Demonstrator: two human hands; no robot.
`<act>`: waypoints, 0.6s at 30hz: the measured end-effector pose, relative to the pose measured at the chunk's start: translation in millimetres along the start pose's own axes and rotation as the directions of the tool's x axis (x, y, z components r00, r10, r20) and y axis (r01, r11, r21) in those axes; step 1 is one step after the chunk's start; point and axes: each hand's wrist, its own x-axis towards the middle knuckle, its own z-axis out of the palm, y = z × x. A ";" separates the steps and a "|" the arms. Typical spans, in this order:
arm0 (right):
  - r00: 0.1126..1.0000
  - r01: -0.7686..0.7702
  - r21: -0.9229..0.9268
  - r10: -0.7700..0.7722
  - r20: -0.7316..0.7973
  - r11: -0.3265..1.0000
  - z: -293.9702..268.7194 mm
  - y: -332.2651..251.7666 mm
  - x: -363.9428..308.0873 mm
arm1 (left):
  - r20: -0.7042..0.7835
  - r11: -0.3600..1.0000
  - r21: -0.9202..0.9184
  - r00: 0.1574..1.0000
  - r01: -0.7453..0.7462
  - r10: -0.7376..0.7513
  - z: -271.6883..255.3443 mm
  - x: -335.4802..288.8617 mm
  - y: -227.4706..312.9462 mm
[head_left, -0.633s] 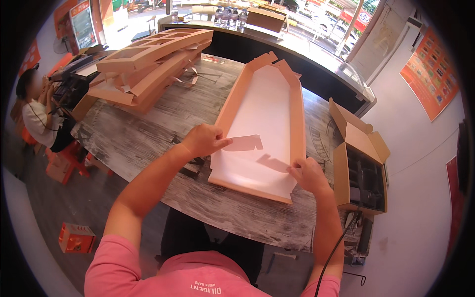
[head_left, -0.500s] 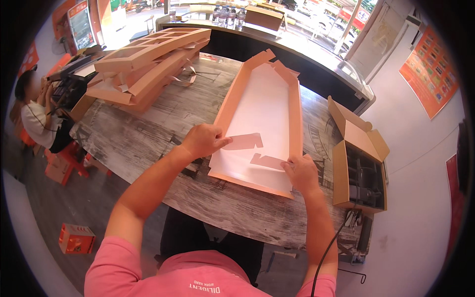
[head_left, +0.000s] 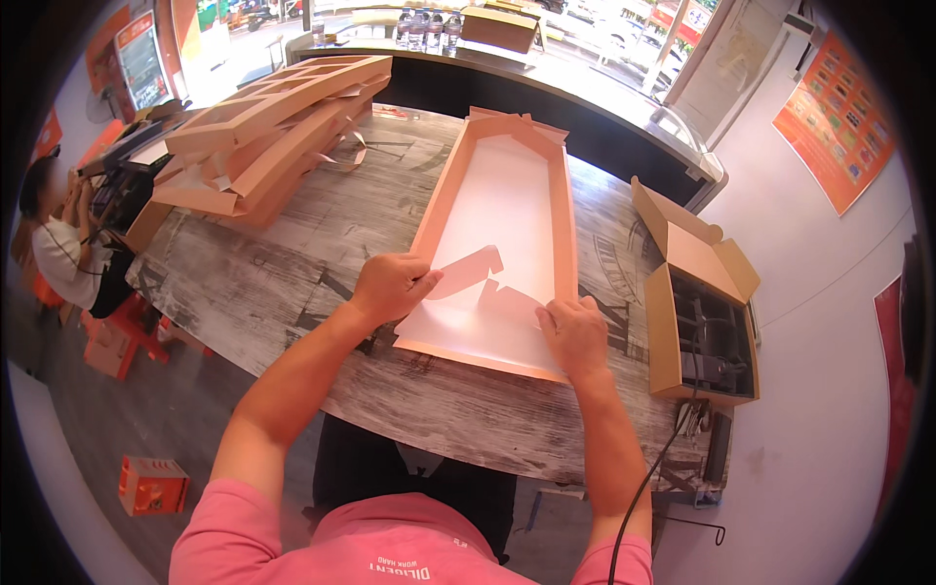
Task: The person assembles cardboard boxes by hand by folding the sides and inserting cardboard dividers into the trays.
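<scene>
A long, shallow cardboard box with a white inside and orange-brown side walls lies lengthwise on the table before me. My left hand is closed on the near end of its left wall, thumb on the inside. Opposite, my right hand pinches the near end of the right wall. From these walls a left notched flap and a right notched flap point inward, their tips close but apart. The near end panel lies folded down flat towards me.
Several similar cardboard trays are stacked at the left of the wooden table. An open brown carton with black contents and a cable stands at the right. Behind is a counter with bottles. A person sits at far left.
Both notched flaps have swung, with the left one now slanting up towards the far end. The hands keep their hold on the walls. The whole view has shifted slightly.
</scene>
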 end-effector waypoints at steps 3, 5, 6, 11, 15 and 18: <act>1.000 0.018 0.009 -0.018 -0.024 1.000 1.0 1.2 -1.3 | -0.029 0.999 0.009 0.998 -0.049 0.049 0.7 -0.9 3.4; 0.999 0.026 0.006 -0.026 -0.041 1.000 0.4 -1.3 -1.9 | -0.048 0.997 0.012 0.996 -0.073 0.074 5.2 -1.2 1.8; 0.998 0.030 0.004 -0.030 -0.050 1.000 0.4 -2.9 -1.9 | -0.046 0.999 0.008 0.998 -0.043 0.043 6.3 -2.4 0.2; 0.996 0.046 -0.001 -0.046 -0.083 0.999 3.4 -1.8 -3.5 | -0.045 0.999 -0.024 0.999 0.030 -0.031 6.9 -6.1 -1.9; 0.995 0.047 0.002 -0.047 -0.083 0.999 3.1 -3.3 -4.5 | -0.042 0.997 0.035 0.997 -0.067 0.069 5.2 -5.6 3.1; 0.994 0.063 -0.001 -0.062 -0.094 0.998 3.7 -3.9 -4.3 | -0.036 0.991 0.063 0.992 -0.122 0.124 4.1 -4.7 5.9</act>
